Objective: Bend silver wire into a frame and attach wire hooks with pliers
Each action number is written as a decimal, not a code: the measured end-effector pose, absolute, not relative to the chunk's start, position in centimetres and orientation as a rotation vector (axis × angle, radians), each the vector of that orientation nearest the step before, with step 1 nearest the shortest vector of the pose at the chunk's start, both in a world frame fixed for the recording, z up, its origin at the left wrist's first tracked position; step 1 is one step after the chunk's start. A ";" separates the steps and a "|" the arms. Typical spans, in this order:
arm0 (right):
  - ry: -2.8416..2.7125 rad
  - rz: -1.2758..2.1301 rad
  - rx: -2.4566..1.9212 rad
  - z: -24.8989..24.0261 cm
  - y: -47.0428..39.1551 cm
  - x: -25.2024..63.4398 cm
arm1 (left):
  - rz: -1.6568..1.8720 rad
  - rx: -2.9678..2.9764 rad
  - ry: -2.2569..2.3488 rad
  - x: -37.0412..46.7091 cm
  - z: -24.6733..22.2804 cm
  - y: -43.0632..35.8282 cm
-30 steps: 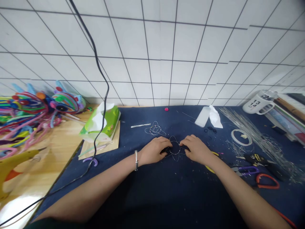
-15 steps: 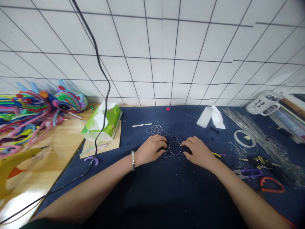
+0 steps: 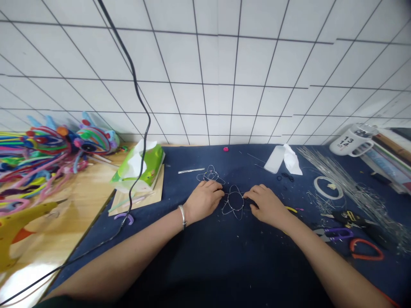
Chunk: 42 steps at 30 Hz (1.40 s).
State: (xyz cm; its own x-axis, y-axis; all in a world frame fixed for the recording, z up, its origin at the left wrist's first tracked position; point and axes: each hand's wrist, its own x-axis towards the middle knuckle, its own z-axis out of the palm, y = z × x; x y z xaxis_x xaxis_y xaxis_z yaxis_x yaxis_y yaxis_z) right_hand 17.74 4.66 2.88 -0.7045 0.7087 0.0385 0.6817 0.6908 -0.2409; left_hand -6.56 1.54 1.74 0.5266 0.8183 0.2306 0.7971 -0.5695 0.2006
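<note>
A thin silver wire flower (image 3: 236, 201), a ring with looped petals, lies on the dark blue cloth between my hands. My left hand (image 3: 205, 199), wearing a silver bangle, is closed at the flower's left side, with a petal's wire running in at the fingertips. From the other side my right hand (image 3: 266, 204) takes the right petal at its fingertips; a gap shows between thumb and forefinger. Just beyond my left hand is a second wire flower (image 3: 211, 174). Short silver wire pieces (image 3: 191, 171) lie left of it.
At right are a bundle of long wires (image 3: 334, 171), a white wire coil (image 3: 328, 188), purple-handled scissors (image 3: 340, 233), pliers (image 3: 351, 217) and a mug (image 3: 349, 141). To the left stand a tissue pack (image 3: 154, 164) and a yellow glue gun (image 3: 25, 222). A black cable (image 3: 136, 85) hangs across.
My left fingers have drawn closer together beside the wire flower. My right hand has barely shifted. The whole view has tilted slightly upward.
</note>
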 end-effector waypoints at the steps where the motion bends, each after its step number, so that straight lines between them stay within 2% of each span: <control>1: -2.770 0.311 -1.143 2.9 4.6 17.7 | 0.466 2.688 1.427 -6.5 1.7 1.6; 11: -2.651 0.319 -1.157 3.2 4.6 17.9 | 0.638 2.503 1.416 -6.8 2.2 1.6; 17: -2.621 0.327 -0.997 2.4 5.6 17.7 | 0.562 2.547 1.019 -6.8 2.4 2.2; 25: -2.775 0.328 -0.746 1.8 6.0 17.5 | 0.467 2.588 0.792 -7.1 1.7 2.9; 42: -2.926 0.270 -0.664 2.6 6.4 17.5 | 0.527 2.538 0.724 -7.2 2.4 3.3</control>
